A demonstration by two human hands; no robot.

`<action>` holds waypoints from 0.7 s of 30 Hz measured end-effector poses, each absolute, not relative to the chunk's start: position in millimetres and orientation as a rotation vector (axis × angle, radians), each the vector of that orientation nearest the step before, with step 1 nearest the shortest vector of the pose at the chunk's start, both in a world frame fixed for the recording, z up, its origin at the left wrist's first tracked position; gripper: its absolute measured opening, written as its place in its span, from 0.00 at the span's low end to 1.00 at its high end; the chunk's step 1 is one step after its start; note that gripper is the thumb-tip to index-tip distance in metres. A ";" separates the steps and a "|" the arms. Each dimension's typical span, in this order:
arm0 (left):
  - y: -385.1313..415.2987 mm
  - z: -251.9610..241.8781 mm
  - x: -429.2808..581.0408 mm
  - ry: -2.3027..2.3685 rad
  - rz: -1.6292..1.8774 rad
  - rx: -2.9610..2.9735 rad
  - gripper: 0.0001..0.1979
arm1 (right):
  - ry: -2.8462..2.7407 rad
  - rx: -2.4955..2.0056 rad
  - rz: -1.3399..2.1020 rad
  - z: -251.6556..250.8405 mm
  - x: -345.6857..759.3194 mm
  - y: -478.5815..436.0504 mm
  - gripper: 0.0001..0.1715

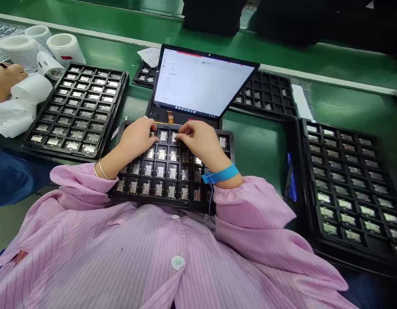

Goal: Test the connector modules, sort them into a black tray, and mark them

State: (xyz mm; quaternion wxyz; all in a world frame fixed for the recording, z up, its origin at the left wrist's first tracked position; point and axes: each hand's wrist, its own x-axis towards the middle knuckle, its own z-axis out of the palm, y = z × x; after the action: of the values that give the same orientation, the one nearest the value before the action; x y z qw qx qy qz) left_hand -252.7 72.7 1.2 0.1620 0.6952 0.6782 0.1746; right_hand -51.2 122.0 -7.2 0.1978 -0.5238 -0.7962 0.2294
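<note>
A black compartment tray (192,204) lies in front of me, with small metal-topped circuit boards (160,171) in its pockets. My left hand (137,136) rests over the tray's upper left, thumb and index finger pinched around a pocket of the top row. Over the top row further right, my right hand (201,141) holds thumb and forefinger together beside another board. Whatever is between either hand's fingertips is too small or hidden to name. A blue wrist strap (221,174) with a cord circles my right wrist. Just beyond the tray an orange ribbon cable (170,117) shows.
A tablet with lit screen (201,83) stands behind the tray. Filled board trays stand left (74,109) and right (353,184); another (266,94) is behind the screen. White rolls (65,48) and another person's hand (7,81) are at left. A blue pen-like object (291,178) lies right.
</note>
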 end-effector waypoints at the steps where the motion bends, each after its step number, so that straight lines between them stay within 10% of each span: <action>1: 73.7 2.0 -251.4 1.961 0.464 1.977 0.09 | -2.256 -1.460 0.603 -9.7 -54.3 120.1 0.03; 21: 84.4 1.5 -233.8 1.697 0.561 2.146 0.09 | -1.922 -1.191 0.871 -5.2 -49.7 95.9 0.13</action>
State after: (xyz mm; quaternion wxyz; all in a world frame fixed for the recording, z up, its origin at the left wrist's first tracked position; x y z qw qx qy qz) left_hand -233.8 84.4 1.5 0.1735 0.7566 0.5986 0.1978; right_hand -49.7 95.9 -5.2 0.3517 -0.4601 -0.7426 0.3364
